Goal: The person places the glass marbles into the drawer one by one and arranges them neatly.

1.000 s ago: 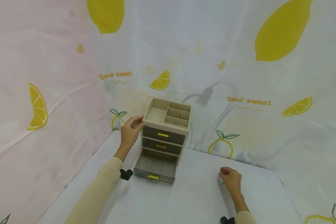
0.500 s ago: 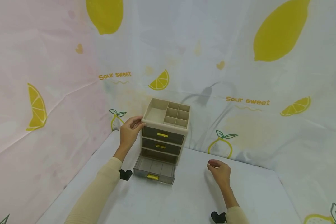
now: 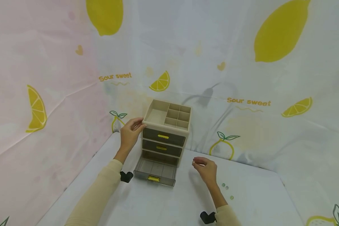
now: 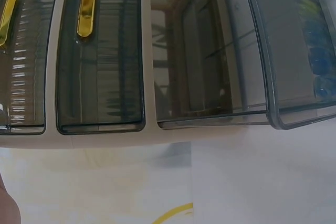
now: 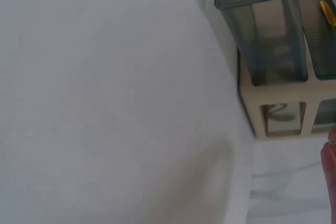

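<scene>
A beige desktop drawer organizer (image 3: 166, 127) stands toward the back of the table, its bottom drawer (image 3: 155, 172) pulled out and its upper two drawers pushed in. My left hand (image 3: 130, 133) holds the organizer's top left front corner, thumb in front. To the right of the pulled-out drawer, my right hand (image 3: 206, 171) is raised over the table and pinches a small pale bead-like piece (image 3: 193, 163) at its fingertips. In the right wrist view only a sliver of the piece (image 5: 332, 137) shows. Several small greenish glassy beads (image 3: 232, 197) lie on the table behind the right hand.
The organizer's open top has one large compartment (image 3: 157, 116) and several small ones (image 3: 183, 116). A lemon-print cloth (image 3: 243, 125) hangs behind and to the left of the white table (image 3: 158, 207). Black wrist mounts (image 3: 207, 217) sit at both wrists.
My right hand has moved left toward the organizer, carrying the small piece, and the beads on the table have come into sight behind it. The left hand keeps its hold on the corner.
</scene>
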`<action>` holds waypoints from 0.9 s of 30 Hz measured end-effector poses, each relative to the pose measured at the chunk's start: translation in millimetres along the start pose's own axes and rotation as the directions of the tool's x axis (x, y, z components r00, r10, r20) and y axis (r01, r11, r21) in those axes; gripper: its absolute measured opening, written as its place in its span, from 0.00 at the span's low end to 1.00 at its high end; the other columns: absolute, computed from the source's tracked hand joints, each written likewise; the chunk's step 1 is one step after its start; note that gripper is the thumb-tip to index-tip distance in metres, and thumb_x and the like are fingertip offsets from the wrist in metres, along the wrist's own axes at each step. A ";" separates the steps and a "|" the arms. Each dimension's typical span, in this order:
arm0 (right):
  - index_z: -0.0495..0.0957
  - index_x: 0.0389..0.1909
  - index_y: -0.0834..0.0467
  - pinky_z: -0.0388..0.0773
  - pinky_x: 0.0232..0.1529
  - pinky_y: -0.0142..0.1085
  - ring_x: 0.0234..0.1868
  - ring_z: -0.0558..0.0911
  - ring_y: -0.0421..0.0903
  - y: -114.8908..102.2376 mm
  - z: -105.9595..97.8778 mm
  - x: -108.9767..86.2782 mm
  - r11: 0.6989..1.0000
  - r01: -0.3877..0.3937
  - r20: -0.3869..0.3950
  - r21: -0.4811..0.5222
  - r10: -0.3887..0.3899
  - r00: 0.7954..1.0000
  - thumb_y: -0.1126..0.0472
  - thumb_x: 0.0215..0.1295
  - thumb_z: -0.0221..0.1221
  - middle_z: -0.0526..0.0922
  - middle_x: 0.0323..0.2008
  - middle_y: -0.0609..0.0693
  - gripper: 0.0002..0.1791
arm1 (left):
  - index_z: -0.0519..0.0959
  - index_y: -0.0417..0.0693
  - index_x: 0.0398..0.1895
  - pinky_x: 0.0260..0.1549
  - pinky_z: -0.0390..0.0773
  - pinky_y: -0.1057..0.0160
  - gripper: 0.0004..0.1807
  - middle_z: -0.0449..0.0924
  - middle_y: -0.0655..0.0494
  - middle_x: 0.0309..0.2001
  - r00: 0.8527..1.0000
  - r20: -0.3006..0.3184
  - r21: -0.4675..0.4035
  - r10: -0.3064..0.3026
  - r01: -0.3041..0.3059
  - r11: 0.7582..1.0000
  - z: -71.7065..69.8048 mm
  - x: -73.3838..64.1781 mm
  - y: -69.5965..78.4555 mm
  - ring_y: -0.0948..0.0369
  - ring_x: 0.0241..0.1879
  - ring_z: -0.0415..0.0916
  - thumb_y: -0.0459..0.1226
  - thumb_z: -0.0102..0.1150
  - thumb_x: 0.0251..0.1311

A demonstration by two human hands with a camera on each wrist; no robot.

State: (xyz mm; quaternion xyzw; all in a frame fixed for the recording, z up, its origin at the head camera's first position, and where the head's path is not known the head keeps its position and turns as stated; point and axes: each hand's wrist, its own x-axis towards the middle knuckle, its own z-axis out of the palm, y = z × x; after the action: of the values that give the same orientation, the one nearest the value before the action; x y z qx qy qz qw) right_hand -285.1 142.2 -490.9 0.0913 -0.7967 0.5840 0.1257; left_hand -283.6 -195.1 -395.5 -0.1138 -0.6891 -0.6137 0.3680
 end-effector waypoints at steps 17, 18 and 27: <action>0.84 0.37 0.73 0.87 0.36 0.31 0.37 0.87 0.58 -44.1 48.1 -10.7 0.990 0.047 0.150 0.132 -0.067 0.986 0.78 0.51 0.67 0.86 0.35 0.65 0.10 | 0.77 0.23 0.50 0.53 0.81 0.63 0.19 0.78 0.31 0.49 1.000 -0.004 -0.005 0.004 -0.004 1.000 0.2 -0.4 2.2 0.41 0.53 0.77 0.23 0.67 0.54; 0.84 0.37 0.72 0.87 0.36 0.31 0.37 0.87 0.57 -40.7 52.5 -10.6 0.989 0.047 0.156 0.137 -0.068 0.985 0.78 0.51 0.67 0.86 0.35 0.64 0.10 | 0.77 0.23 0.50 0.53 0.81 0.62 0.19 0.78 0.31 0.49 1.000 -0.004 -0.005 0.003 -0.003 1.000 0.1 -0.4 2.4 0.41 0.53 0.77 0.23 0.67 0.54; 0.87 0.35 0.64 0.87 0.38 0.31 0.36 0.87 0.49 -27.0 81.5 -18.6 0.990 0.050 0.239 0.133 -0.081 0.968 0.75 0.51 0.69 0.87 0.35 0.56 0.10 | 0.77 0.22 0.49 0.54 0.80 0.58 0.19 0.77 0.29 0.50 1.000 0.004 -0.030 -0.001 0.001 1.000 0.0 0.6 3.5 0.40 0.54 0.76 0.22 0.67 0.54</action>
State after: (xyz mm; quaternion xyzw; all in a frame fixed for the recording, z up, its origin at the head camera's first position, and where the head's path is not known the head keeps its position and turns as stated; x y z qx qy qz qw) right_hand -267.1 56.3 -495.5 0.1962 -0.7643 0.6130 0.0402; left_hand -281.9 -194.5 -392.5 -0.1204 -0.6807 -0.6239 0.3646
